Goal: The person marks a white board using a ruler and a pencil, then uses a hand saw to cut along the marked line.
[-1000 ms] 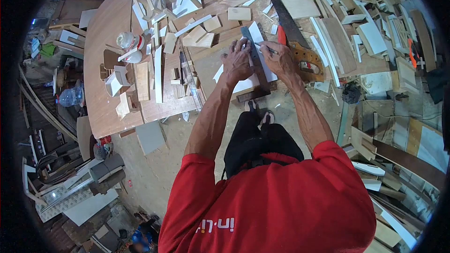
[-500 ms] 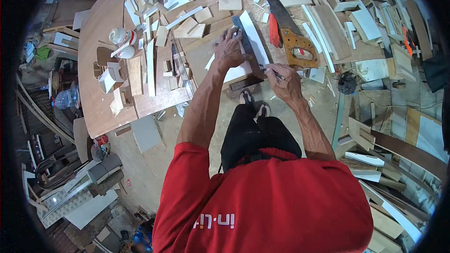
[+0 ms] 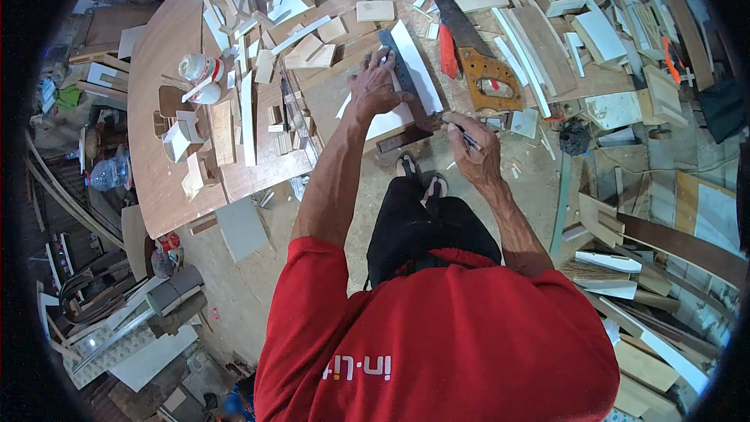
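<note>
My left hand (image 3: 376, 87) presses a try square (image 3: 404, 78) down on a white-faced board (image 3: 389, 122), fingers and thumb spread along its long blue-grey blade. A dark bar (image 3: 402, 139) lies across the board's front edge by the blade's near end. To the right of the blade a white strip of the surface (image 3: 416, 69) shows. My right hand (image 3: 474, 144) is closed round a slim pen-like marker (image 3: 471, 141), just right of the board's near corner. Its exact kind is too small to make out.
A handsaw (image 3: 490, 82) and a red-handled tool (image 3: 448, 51) lie right of the board. Wood offcuts (image 3: 375, 11) cover the workbench (image 3: 168, 187). A jar (image 3: 199, 68) stands at left. Scrap boards (image 3: 680, 242) are stacked at right.
The view has shifted slightly, so the bench things appear a little further left. My right hand has turned a little and sits slightly lower; my left hand still holds the square down.
</note>
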Available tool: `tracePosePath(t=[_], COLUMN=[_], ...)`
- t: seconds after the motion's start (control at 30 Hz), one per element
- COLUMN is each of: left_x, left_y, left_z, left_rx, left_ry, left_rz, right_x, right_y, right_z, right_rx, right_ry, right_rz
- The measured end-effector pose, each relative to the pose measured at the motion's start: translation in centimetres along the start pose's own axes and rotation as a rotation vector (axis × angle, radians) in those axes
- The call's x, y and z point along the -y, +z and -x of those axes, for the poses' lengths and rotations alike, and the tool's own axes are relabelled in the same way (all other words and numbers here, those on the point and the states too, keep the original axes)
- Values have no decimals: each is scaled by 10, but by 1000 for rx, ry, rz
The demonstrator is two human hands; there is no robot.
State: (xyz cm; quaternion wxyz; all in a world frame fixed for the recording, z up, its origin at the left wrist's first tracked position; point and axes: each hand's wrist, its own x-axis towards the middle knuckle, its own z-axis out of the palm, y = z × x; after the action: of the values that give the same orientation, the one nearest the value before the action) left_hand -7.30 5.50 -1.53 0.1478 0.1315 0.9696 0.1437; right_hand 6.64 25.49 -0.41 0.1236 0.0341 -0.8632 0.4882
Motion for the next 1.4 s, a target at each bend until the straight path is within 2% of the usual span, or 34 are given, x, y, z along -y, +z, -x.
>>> tracePosePath(t=[0.1,0.17,0.23,0.3,0.43,0.53,0.77,0.83,1.1,1.17,1.4], left_x=[0,-3,-4,-1,1,1,-1,-1,-1,0,-2], left_y=[-4,-5,-6,-4,4,5,0,0,1,4,2], left_z=[-1,4,3,1,0,2,3,4,4,2,3], left_rx=[-13,-15,-16,-16,-33,-48,-17,-17,-14,-25,-17], left_ry=[-4,-4,-16,1,-14,-11,-17,-21,-11,-17,-29], left_rz=[-25,-38,-32,-49,-44,-39,14,8,62,46,39], right_x=[0,-2,-7,-13,-17,-13,-16,-11,-12,-16,-9], right_y=[10,20,32,48,60,61,63,61,83,87,84], right_z=[-18,-34,-50,-64,-85,-93,-95,-97,-138,-145,-143], right_rx=[17,47,36,-57,-42,28,61,109,92,75,60], right_ry=[49,210,189,56,1,80,67,136,124,51,72], right_rz=[-78,-166,-184,-215,-167,-159,-105,-104,-100,-52,-43])
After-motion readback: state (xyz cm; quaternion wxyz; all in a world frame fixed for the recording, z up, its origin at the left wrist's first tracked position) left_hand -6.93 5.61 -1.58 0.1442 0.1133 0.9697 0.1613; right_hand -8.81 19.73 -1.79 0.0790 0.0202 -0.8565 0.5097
